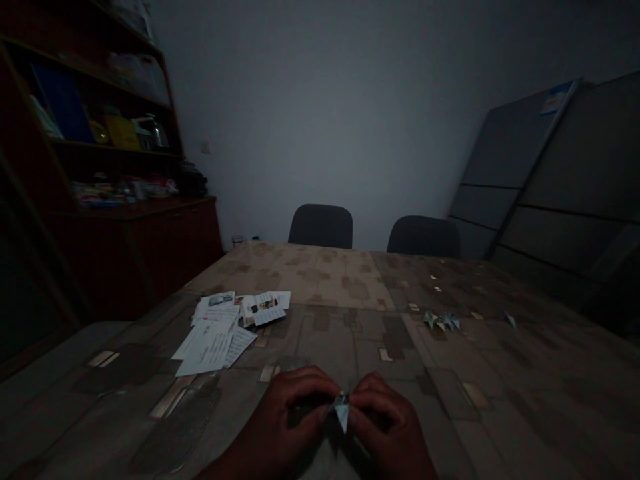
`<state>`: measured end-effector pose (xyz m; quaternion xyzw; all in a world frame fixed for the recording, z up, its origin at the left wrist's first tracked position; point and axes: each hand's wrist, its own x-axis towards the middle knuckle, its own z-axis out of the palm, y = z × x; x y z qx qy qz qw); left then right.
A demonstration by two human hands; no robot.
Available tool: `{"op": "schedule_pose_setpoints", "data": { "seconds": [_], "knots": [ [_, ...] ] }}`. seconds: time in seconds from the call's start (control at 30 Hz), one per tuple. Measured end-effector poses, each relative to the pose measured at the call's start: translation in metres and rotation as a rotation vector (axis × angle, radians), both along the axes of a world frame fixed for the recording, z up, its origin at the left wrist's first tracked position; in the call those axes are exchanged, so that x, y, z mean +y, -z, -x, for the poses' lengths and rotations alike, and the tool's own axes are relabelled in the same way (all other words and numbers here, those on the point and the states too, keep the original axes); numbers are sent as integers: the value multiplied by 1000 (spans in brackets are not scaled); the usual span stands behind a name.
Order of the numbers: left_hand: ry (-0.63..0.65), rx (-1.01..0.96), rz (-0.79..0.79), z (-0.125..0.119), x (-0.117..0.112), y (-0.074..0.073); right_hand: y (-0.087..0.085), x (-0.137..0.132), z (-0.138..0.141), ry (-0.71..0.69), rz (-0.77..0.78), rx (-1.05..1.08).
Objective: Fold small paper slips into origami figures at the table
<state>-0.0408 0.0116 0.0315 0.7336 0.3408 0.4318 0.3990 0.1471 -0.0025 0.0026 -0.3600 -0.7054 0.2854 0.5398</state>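
Note:
A small folded piece of paper [342, 412], pale and pointed at its lower end, is pinched between both hands above the near part of the table. My left hand [295, 410] grips its left side between thumb and fingers. From the right, my right hand [385, 413] pinches the other side the same way. The fingertips cover parts of the folds. To the left lie loose printed paper sheets [213, 340] in an overlapping pile. Several small folded paper pieces [441, 321] sit in a cluster to the right, and one more folded piece [510, 319] lies farther right.
A patterned cloth covers the table [320, 340]. Two dark chairs [321, 225] stand at its far side before a plain wall. A wooden cabinet with shelves [150, 220] is at the left, and grey panels [510, 153] stand at the right. The room is dim.

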Motion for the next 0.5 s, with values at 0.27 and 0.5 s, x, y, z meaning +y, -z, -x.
{"op": "schedule_pose_setpoints", "data": {
  "seconds": [0.27,0.5],
  "knots": [
    [0,52,12,2,2,-2,0,1,-3,8,-96,-107],
    [-9,-25,-28,1,4,-2,-6,-2,-1,15,-180,-126]
  ]
}}
